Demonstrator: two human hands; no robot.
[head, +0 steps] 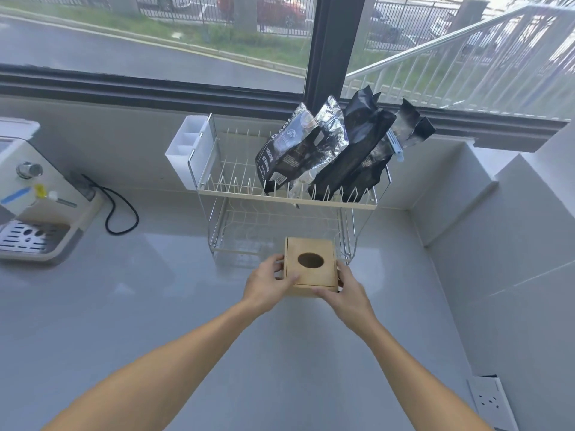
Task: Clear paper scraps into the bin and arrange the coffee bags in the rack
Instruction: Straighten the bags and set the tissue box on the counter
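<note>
A small wooden bin (311,248) with an oval hole in its lid sits on the grey counter just in front of the wire rack (280,196). My left hand (269,283) grips the bin's left side, thumb on the lid. My right hand (348,290) holds its right front corner. Several black and silver coffee bags (329,150) stand leaning in the right half of the rack's upper tier. No paper scraps are visible on the counter.
A white cutlery holder (186,150) hangs on the rack's left end. A coffee machine (34,194) with a black cable (121,209) stands at the left. A raised ledge and wall (485,194) close the right side; a wall socket (491,402) sits bottom right.
</note>
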